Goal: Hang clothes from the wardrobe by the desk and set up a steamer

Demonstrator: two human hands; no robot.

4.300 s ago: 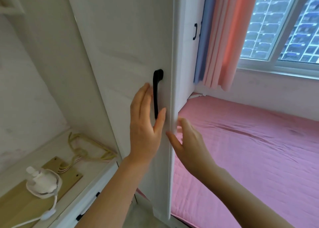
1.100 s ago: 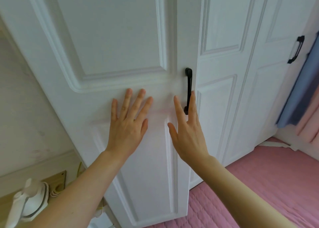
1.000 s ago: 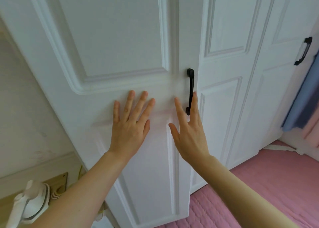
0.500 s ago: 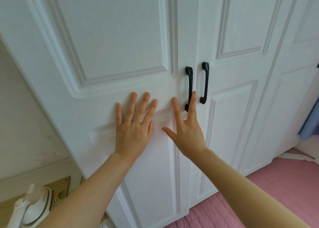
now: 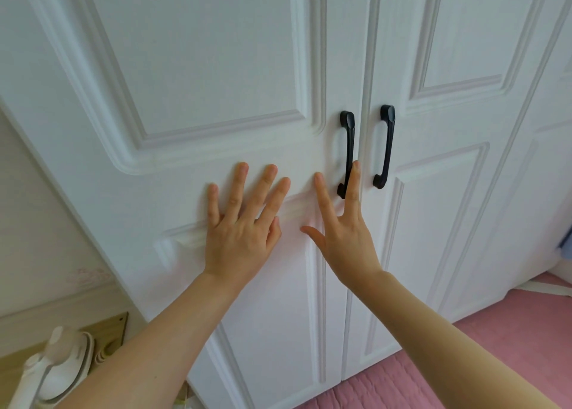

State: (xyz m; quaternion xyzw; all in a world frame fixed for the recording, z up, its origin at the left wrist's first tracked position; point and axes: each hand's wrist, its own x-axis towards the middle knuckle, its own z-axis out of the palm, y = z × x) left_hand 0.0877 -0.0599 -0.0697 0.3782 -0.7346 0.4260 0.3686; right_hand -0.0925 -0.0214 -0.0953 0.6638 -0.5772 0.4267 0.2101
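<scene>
Left grip (image 5: 240,238) and right grip (image 5: 346,238) press flat, fingers straight and spread, on the white wardrobe door (image 5: 216,68).
One right finger crosses the lower end of the door's black handle (image 5: 349,142); the white steamer (image 5: 58,368) sits at lower left, well apart from both.

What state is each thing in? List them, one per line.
Left hand: open, flat on the left door.
Right hand: open, flat on it beside its handle.
Left door: looks shut.
Right door: shut.
Steamer: set down, untouched.
</scene>
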